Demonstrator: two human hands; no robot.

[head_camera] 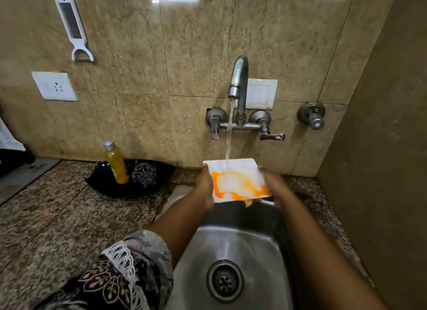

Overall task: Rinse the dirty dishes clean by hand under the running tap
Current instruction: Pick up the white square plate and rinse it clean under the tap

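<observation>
1. Patterned sleeve [129,275] with a white fringe fills the lower left, nearest the camera
2. On the stone counter [46,217] lies a black dish [111,185] holding a yellow soap bottle [115,163] and a steel scrubber [144,174]
3. Left hand [205,189] grips the left edge of a white tray [235,180], orange-stained, tilted over the sink [254,252]
4. Water [230,129] from the tap [239,78] lands on the tray's upper part
5. Right hand [270,182] is blurred at the tray's right edge; whether it grasps I cannot tell
</observation>
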